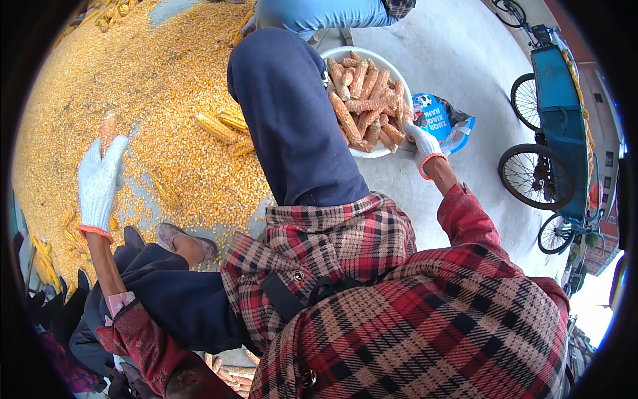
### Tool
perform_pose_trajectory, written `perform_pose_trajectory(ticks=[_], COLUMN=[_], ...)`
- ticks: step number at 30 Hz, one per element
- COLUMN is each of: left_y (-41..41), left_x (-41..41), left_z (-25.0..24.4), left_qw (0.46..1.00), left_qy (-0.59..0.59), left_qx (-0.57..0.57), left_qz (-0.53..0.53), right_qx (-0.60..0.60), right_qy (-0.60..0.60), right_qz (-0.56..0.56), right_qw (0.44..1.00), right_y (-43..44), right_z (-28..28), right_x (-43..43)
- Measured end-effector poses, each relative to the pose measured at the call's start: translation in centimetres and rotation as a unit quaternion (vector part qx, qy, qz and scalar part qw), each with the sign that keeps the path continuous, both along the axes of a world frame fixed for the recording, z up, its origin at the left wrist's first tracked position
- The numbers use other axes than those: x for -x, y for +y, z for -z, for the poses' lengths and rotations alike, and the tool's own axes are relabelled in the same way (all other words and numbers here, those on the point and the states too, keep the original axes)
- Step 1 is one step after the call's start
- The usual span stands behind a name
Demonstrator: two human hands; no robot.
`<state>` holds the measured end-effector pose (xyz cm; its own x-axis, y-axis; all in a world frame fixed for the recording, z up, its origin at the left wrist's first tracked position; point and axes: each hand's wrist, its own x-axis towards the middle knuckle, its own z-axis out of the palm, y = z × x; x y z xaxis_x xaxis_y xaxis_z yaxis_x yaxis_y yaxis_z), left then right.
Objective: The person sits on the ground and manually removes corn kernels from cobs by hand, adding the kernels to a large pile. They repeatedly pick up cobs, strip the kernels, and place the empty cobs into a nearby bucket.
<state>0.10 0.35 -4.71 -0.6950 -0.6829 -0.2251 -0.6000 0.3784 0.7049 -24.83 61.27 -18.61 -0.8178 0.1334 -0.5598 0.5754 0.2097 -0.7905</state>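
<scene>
My left hand, in a white knit glove with an orange cuff, grips a bare corn cob above the spread kernels. The cob's upper part sticks out between thumb and fingers. At the right, my gloved right hand holds the near right rim of a white basin. Reddish stripped cobs are heaped in that basin, some by my fingertips. Part of the basin is hidden behind my raised knee. Ears of yellow corn lie on the kernels left of the knee.
Loose corn kernels cover the ground at left. A blue printed plastic bag lies beside the basin. Another person's denim-clad leg is close at the top. A blue cargo tricycle stands on the concrete at far right. More cobs lie below my lap.
</scene>
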Motion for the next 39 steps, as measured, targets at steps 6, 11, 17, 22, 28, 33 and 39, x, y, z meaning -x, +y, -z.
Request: perform_pose_trajectory(ticks=[6,11,17,22,28,33,39], left_y=[0.5,1.2,-1.0,-0.4,-1.7,-1.2,-0.4], left_x=[-0.2,-1.2,-2.8,0.8,-3.2,-2.4,-2.7], left_z=[-0.4,-2.0,-3.0,-2.8,-1.7,-0.6,0.3], left_qw=[1.0,1.0,0.989,0.965,0.934,0.928,0.919], left_qy=[0.006,0.011,0.023,0.03,0.001,0.06,0.113], left_qx=[0.017,0.024,0.143,0.222,0.333,0.335,0.334], left_qz=[0.005,0.003,0.02,0.139,0.126,0.152,0.176], right_qx=[0.025,0.012,0.054,0.102,0.157,0.031,-0.263], right_qy=[-0.069,-0.026,0.215,0.365,0.176,0.183,0.185], right_qz=[-0.037,-0.072,-0.221,-0.41,-0.583,-0.623,-0.626], right_qw=[0.997,0.997,0.95,0.83,0.777,0.76,0.71], right_y=[-1.7,-3.8,-16.2,-24.4,-42.4,-48.5,-44.1], right_z=[-1.9,-5.4,-16.3,-23.2,-19.0,-4.9,7.9], right_x=[-0.9,-1.4,-1.6,-2.4,-7.9,-4.6,-1.7])
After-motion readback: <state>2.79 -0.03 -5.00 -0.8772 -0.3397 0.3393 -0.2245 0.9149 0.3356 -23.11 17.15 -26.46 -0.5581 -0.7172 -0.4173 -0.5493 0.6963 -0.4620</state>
